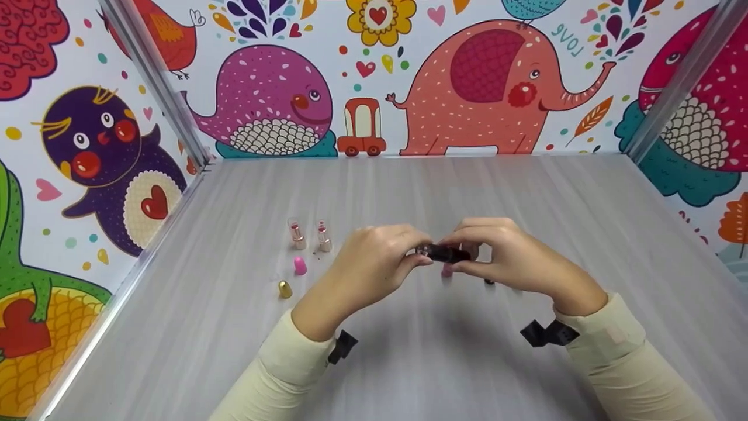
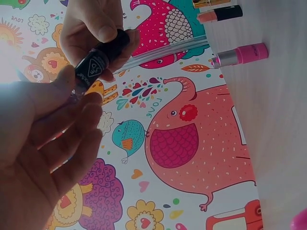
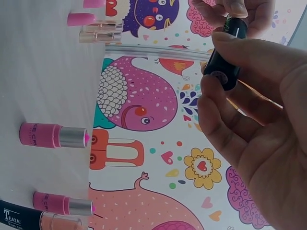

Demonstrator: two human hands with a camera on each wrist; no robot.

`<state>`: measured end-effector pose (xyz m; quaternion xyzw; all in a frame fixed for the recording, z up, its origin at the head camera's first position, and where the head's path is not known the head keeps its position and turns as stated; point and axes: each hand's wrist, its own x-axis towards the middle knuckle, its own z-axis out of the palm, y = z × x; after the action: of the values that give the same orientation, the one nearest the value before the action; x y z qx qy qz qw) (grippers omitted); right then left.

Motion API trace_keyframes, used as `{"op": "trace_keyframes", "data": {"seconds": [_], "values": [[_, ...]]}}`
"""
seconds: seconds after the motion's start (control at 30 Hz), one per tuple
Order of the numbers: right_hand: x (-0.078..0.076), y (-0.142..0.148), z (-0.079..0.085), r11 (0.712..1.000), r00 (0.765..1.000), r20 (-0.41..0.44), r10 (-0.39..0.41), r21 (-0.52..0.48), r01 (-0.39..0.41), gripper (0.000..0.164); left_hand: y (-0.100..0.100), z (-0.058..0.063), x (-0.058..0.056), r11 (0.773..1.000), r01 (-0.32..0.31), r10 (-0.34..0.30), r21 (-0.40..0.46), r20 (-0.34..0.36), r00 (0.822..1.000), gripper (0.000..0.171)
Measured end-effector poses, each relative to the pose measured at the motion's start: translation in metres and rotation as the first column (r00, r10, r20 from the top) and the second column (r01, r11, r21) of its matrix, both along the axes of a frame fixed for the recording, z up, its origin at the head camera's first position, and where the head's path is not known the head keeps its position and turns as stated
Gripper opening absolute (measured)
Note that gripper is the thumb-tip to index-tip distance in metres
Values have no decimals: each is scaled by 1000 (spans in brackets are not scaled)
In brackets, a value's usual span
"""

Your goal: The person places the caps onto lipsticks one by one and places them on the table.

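Note:
Above the table, both hands hold one black lipstick tube (image 1: 445,253) lengthwise between them. My left hand (image 1: 374,257) pinches its clear-looking end between thumb and fingers. At the opposite, all-black end, my right hand (image 1: 514,254) grips with thumb and fingertips. A white triangle logo shows on the tube (image 2: 93,68) in the left wrist view. In the right wrist view, the tube's round black end (image 3: 221,79) faces the camera. A pink lipstick (image 1: 447,271) stands on the table just behind the hands, partly hidden.
Two clear-capped lipsticks (image 1: 296,234) stand at the left, near a pink cap (image 1: 300,266) and a gold cap (image 1: 284,289). Pink-and-silver lipsticks (image 3: 53,135) and a black tube with peach contents (image 3: 57,224) stand farther right. Printed panels (image 1: 374,76) wall the table's back and sides.

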<state>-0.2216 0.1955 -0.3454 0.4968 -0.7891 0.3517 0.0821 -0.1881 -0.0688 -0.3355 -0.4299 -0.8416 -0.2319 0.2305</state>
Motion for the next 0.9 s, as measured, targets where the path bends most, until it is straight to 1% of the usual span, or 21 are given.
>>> {"op": "trace_keyframes", "data": {"seconds": [0.23,0.5,0.7,0.8,0.9], "values": [[5,3,3,999,999,-9,-42,17,42,37,2,1,1,1000,15,-15,8,-10,1000,19],[5,-1,6,1000,999,-33,-15,7,15,36,1,3,2,999,29,-28,39,-22,999,18],[2,-1,3,1000,998,-65,-22,-22,20,39,1,3,0,1000,7,-6,29,-18,1000,18],[0,-1,2,999,995,-94,-27,-30,24,39,0,3,0,999,1,0,48,-8,1000,19],[-1,0,0,999,994,-105,-30,-41,26,38,-1,3,-1,997,13,-14,80,15,1000,19]]}}
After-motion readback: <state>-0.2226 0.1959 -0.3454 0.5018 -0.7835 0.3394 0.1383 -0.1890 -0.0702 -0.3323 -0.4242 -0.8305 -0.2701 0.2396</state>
